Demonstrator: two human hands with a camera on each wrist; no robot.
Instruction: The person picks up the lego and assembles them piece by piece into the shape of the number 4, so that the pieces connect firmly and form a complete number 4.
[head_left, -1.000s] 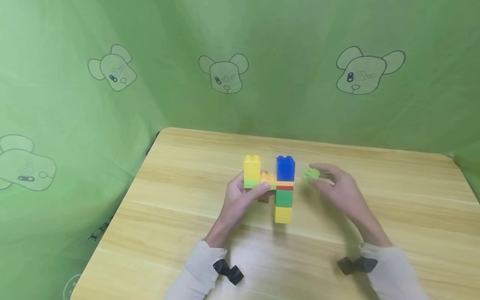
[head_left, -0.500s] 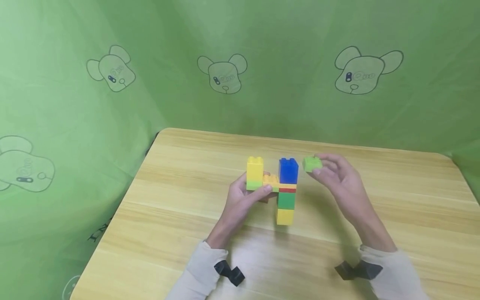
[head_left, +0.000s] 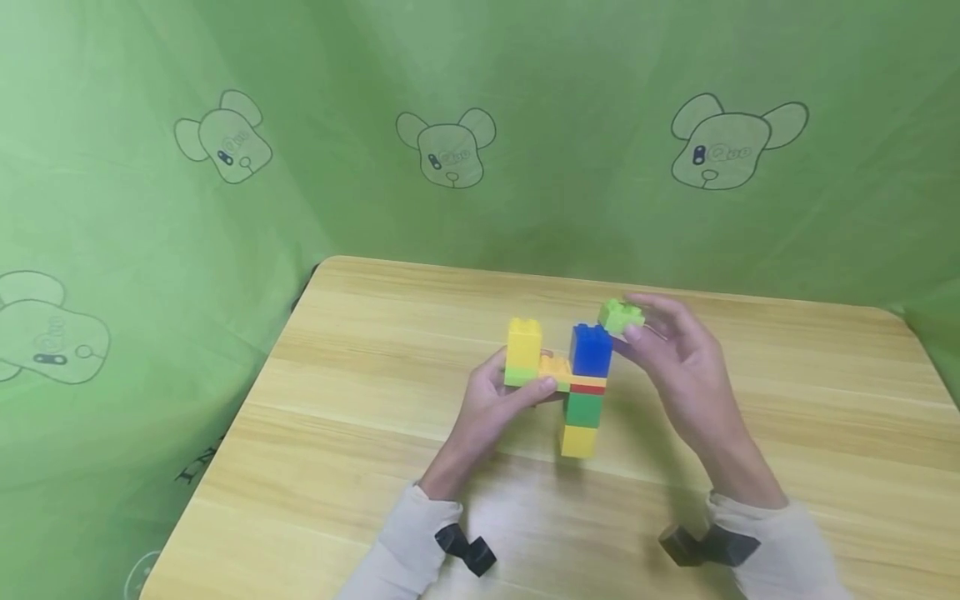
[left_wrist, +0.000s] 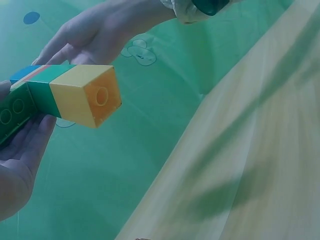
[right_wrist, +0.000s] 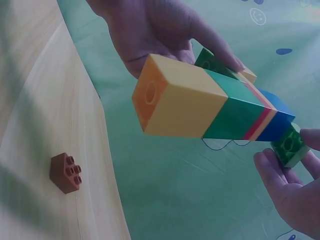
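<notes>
My left hand [head_left: 489,410] holds a toy-brick build by its middle, the thumb lying along the front of an orange plate [head_left: 556,367]. A yellow brick [head_left: 523,343] stands on the build's left end. Its right column runs from a blue brick [head_left: 591,352] on top through thin orange and red layers to a green brick [head_left: 583,410] and a yellow bottom brick [head_left: 580,442]. My right hand [head_left: 686,375] pinches a small light-green brick [head_left: 619,316], tilted, at the blue brick's upper right corner. Whether those two touch, I cannot tell.
A brown brick [right_wrist: 65,173] lies on the wooden table [head_left: 360,333], seen in the right wrist view. Green cloth [head_left: 555,225] with printed bear heads hangs behind the table and at its left. Black wrist devices [head_left: 708,546] sit on both sleeves.
My right hand has raised the light-green brick and brought it left to the blue brick's top corner. The held build has shifted slightly right and toward me; the brown brick has become hidden in the head view.
</notes>
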